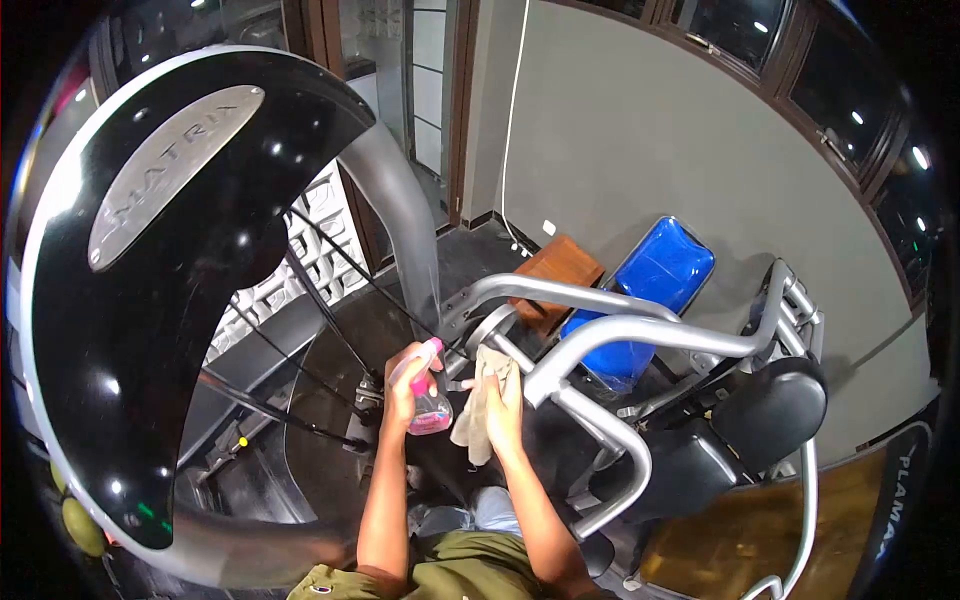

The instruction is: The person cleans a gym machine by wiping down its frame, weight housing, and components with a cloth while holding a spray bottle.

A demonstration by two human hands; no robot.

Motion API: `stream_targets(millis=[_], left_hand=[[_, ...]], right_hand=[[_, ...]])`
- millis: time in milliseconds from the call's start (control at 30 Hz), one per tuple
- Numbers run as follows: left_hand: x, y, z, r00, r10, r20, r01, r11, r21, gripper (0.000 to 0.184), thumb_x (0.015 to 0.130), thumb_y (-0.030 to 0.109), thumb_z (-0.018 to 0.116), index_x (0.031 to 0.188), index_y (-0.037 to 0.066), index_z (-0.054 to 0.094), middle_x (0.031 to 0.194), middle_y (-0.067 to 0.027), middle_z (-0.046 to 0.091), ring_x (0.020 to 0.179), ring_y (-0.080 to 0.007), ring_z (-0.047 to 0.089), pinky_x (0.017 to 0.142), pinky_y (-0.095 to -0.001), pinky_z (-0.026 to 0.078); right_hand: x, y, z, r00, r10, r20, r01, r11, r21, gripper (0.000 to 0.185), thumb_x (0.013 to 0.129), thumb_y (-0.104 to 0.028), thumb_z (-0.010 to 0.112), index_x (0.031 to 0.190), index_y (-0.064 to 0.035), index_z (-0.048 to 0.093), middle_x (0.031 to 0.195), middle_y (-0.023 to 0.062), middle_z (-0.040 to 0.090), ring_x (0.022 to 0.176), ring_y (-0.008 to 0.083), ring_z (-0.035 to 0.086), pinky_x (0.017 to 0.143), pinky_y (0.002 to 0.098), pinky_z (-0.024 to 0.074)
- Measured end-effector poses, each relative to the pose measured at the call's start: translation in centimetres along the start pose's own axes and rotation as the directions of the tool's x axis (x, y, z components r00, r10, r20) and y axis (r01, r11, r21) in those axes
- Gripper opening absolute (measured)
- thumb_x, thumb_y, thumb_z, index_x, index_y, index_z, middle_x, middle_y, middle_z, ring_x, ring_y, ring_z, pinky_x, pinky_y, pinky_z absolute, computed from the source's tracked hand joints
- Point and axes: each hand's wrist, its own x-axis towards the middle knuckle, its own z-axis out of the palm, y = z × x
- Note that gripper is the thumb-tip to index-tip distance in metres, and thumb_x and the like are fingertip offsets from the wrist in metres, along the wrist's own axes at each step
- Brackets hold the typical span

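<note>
My left hand (401, 388) is wrapped round a clear spray bottle (432, 418) with a pink spray head and pink markings near its base. In my right hand (504, 405) is a beige cloth (476, 425), bunched at the top and hanging down below the fingers. Bottle and cloth are side by side, a small gap between them. Just beyond both hands is the grey metal frame (560, 362) of a gym machine, with a round silver part (492, 328) close behind the cloth.
A large black machine cover marked MATRIX (170, 165) curves along the left, with dark cables (335, 320) beside it. To the right are black padded seats (770, 415). A blue padded bench (655, 275) and a brown wooden box (555, 270) are near the grey wall.
</note>
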Motion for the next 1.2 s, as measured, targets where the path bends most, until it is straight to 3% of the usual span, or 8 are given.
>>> stream_targets(millis=[100, 200, 233, 367, 733, 867, 1067, 1200], left_hand=[[-2.5, 0.6, 0.6, 0.998, 0.000, -0.062, 0.000, 1.000, -0.011, 0.038, 0.092, 0.038, 0.057, 0.090, 0.002, 0.066, 0.077, -0.0048, 0.064, 0.049, -0.0120, 0.053, 0.048, -0.0266, 0.037], [-5.7, 1.3, 1.0, 0.993, 0.037, -0.112, -0.028, 0.997, 0.077, 0.043, 0.093, 0.041, 0.052, 0.096, 0.000, 0.064, 0.080, -0.0067, 0.064, 0.049, -0.0139, 0.054, 0.049, -0.0276, 0.042], [-7.0, 1.7, 1.1, 0.992, 0.023, -0.126, -0.026, 0.999, -0.020, 0.033, 0.093, 0.032, 0.060, 0.094, 0.001, 0.068, 0.079, -0.0053, 0.064, 0.053, -0.0115, 0.055, 0.047, -0.0270, 0.042], [-12.4, 3.5, 1.0, 0.985, 0.078, -0.157, -0.066, 0.995, 0.079, 0.034, 0.095, 0.028, 0.056, 0.096, -0.004, 0.068, 0.082, -0.0078, 0.064, 0.053, -0.0135, 0.056, 0.047, -0.0265, 0.042], [-29.2, 8.9, 0.8, 0.981, 0.070, -0.182, -0.029, 0.975, 0.218, 0.035, 0.089, 0.031, 0.056, 0.090, -0.003, 0.062, 0.084, -0.0089, 0.063, 0.051, -0.0162, 0.058, 0.054, -0.0288, 0.044], [-34.5, 8.4, -1.7, 0.981, 0.084, -0.177, -0.044, 0.974, 0.222, 0.033, 0.096, 0.024, 0.055, 0.098, -0.007, 0.067, 0.087, -0.0101, 0.062, 0.053, -0.0153, 0.060, 0.049, -0.0282, 0.045], [-39.8, 8.5, -6.1, 0.967, 0.101, -0.234, -0.030, 0.957, 0.289, 0.034, 0.096, 0.025, 0.054, 0.100, -0.006, 0.066, 0.087, -0.0107, 0.061, 0.052, -0.0171, 0.059, 0.047, -0.0284, 0.045], [-40.7, 8.9, -9.4, 0.967, 0.011, -0.255, 0.040, 0.980, 0.195, 0.031, 0.094, 0.023, 0.054, 0.094, -0.005, 0.066, 0.086, -0.0110, 0.061, 0.052, -0.0172, 0.059, 0.046, -0.0286, 0.046]], right_hand=[[-3.0, -0.7, -0.9, 0.993, 0.111, 0.044, -0.111, 0.994, 0.004, 0.030, 0.106, -0.020, 0.047, 0.131, -0.0040, 0.049, 0.110, 0.0112, 0.064, 0.077, 0.0172, 0.069, 0.060, 0.0298, 0.0548], [-5.1, 0.0, -2.5, 0.986, 0.151, 0.065, -0.149, 0.988, -0.027, 0.035, 0.105, -0.020, 0.048, 0.137, -0.0055, 0.046, 0.104, 0.0072, 0.061, 0.071, 0.0135, 0.062, 0.061, 0.0276, 0.0534], [-5.8, 0.4, -2.7, 0.988, 0.147, 0.050, -0.147, 0.989, -0.018, 0.033, 0.105, -0.019, 0.049, 0.136, -0.0056, 0.048, 0.101, 0.0056, 0.060, 0.068, 0.0124, 0.060, 0.061, 0.0271, 0.0520], [-8.7, 0.8, -3.7, 0.977, 0.206, 0.055, -0.206, 0.979, -0.001, 0.024, 0.102, -0.016, 0.049, 0.124, -0.0069, 0.052, 0.088, 0.0030, 0.059, 0.064, 0.0106, 0.057, 0.057, 0.0265, 0.0493], [-20.6, 1.1, -3.7, 0.935, 0.313, 0.165, -0.338, 0.929, 0.151, 0.028, 0.104, -0.024, 0.048, 0.126, -0.0077, 0.056, 0.094, 0.0028, 0.062, 0.070, 0.0122, 0.059, 0.063, 0.0265, 0.0493], [-24.9, 2.6, -3.5, 0.900, 0.360, 0.244, -0.417, 0.875, 0.246, 0.028, 0.105, -0.028, 0.047, 0.122, -0.0077, 0.057, 0.090, 0.0026, 0.061, 0.069, 0.0119, 0.058, 0.062, 0.0261, 0.0486], [-29.8, 2.9, -2.8, 0.896, 0.362, 0.258, -0.401, 0.908, 0.117, 0.024, 0.104, -0.023, 0.048, 0.119, -0.0069, 0.056, 0.088, 0.0028, 0.060, 0.068, 0.0115, 0.057, 0.062, 0.0255, 0.0484], [-31.7, 2.8, -1.6, 0.906, 0.365, 0.215, -0.381, 0.924, 0.037, 0.021, 0.101, -0.014, 0.053, 0.120, -0.0053, 0.057, 0.090, 0.0027, 0.061, 0.069, 0.0113, 0.059, 0.063, 0.0260, 0.0501]])
